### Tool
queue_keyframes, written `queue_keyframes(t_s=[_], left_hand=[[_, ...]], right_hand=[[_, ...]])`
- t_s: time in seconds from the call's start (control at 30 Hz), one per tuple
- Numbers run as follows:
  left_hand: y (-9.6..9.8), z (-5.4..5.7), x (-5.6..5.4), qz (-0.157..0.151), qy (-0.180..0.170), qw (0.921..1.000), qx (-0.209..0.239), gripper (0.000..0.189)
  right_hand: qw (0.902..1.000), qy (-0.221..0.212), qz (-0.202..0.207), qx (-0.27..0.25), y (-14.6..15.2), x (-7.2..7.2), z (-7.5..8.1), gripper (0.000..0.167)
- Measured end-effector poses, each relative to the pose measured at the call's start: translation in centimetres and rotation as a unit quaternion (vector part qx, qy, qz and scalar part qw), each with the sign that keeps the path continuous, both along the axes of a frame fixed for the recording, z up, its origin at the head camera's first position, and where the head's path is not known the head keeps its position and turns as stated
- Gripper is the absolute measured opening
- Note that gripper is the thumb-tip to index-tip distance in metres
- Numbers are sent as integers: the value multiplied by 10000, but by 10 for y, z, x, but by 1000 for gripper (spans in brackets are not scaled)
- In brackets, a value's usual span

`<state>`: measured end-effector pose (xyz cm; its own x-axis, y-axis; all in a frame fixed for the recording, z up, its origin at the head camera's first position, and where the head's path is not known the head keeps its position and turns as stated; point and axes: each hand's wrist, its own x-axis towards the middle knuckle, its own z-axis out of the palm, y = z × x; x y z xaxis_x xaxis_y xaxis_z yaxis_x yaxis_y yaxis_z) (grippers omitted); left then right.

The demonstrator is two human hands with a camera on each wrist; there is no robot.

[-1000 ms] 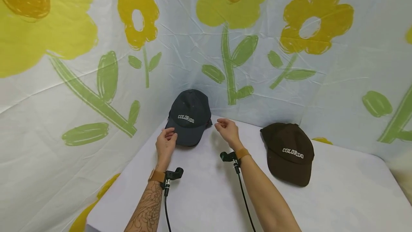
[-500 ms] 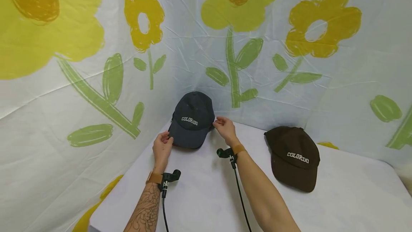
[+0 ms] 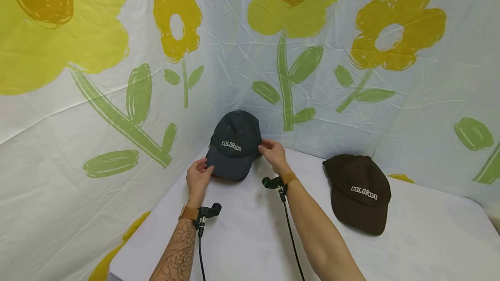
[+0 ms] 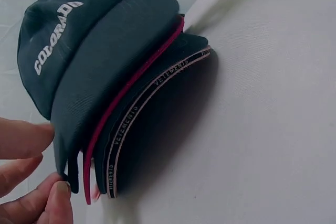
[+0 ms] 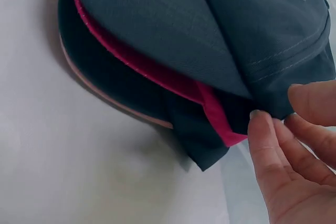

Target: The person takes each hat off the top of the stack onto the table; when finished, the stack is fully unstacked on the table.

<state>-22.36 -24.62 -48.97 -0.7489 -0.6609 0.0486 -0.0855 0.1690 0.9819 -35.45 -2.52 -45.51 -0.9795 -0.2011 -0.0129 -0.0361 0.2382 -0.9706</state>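
Observation:
A navy baseball cap [image 3: 236, 131] lettered COLORADO sits at the back left corner of the table, atop a stack of caps. Beneath its brim shows a pink-red cap edge [image 5: 216, 115], and lowest a dark cap brim with a printed VETEMENTS band [image 4: 126, 121]. My left hand [image 3: 198, 179] pinches the left corner of the navy brim; its fingers [image 4: 50, 203] curl around that edge. On the opposite side my right hand [image 3: 274, 158] pinches the lower edge of the navy cap between thumb and fingers [image 5: 266, 137]. Most of the lower caps is hidden.
A brown cap [image 3: 357, 194] with white lettering lies on the white table [image 3: 242, 233] to the right. Flower-printed cloth [image 3: 226, 73] hangs behind and along the left side. Black cables [image 3: 294, 237] trail from the wrist cameras [image 3: 273, 182].
Both hands have moved in to the navy cap: the left has come to its brim corner and the right has moved left to its side edge. The view has also shifted slightly.

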Motion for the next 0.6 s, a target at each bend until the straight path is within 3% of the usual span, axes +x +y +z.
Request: queue_keyframes(t_s=[0.3,0.6], left_hand=[[0,2,-1,16,59,9990,434,50],[-1,8,-2,-92,288,9981,543,51]], right_hand=[[9920,-670,-44,-1069,-4,-4,9,42],[9889,-761,2,-1273,-7,-6,15,42]])
